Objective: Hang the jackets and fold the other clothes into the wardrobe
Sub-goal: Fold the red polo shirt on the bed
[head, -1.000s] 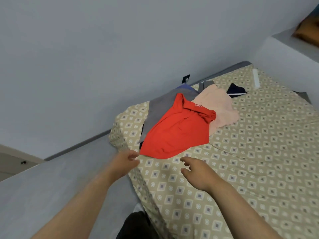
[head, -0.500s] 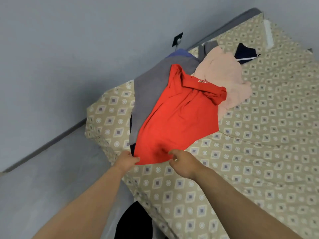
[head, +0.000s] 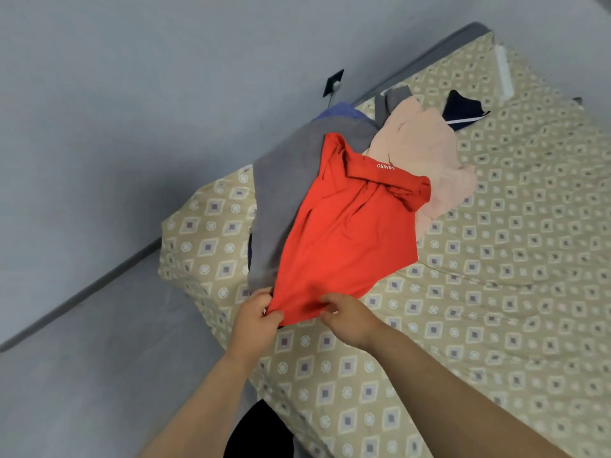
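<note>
While on one red shirt, two hands

A home bedroom: a bed wearing a patterned beige sheet is sitting against a plain wall, loose clothes lying heaped on it.

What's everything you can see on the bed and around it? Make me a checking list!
Surface: beige diamond-patterned bed sheet, rumpled.
Job's things: red shirt tops a pile with grey garment, peach garment, navy white-striped garment, blue garment.
Clutter: white strip near the bed's far edge.
Grips: left hand and right hand both pinch the red shirt's near hem.
Cables: thin cord hangs from black wall socket.
Surroundings: pale grey wall, grey floor.
</note>
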A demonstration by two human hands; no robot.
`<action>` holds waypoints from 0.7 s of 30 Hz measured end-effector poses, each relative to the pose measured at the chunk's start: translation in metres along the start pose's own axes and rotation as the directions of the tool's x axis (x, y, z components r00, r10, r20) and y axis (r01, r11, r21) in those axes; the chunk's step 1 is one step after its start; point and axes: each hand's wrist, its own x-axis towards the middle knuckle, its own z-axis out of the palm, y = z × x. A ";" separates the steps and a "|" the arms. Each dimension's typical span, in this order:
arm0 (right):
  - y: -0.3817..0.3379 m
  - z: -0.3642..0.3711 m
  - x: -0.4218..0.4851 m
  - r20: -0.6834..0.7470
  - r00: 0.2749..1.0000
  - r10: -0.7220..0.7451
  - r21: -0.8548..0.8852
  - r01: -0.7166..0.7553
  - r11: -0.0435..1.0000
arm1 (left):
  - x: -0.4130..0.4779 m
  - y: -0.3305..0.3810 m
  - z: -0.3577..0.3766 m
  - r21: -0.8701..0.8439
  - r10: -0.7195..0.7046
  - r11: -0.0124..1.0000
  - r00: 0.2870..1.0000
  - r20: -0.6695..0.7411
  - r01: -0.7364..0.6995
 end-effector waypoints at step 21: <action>-0.034 -0.127 -0.230 -0.652 0.642 -0.405 0.015 0.544 0.839 | -0.219 0.353 -0.033 -0.860 0.410 0.383 0.896 -0.170 -0.338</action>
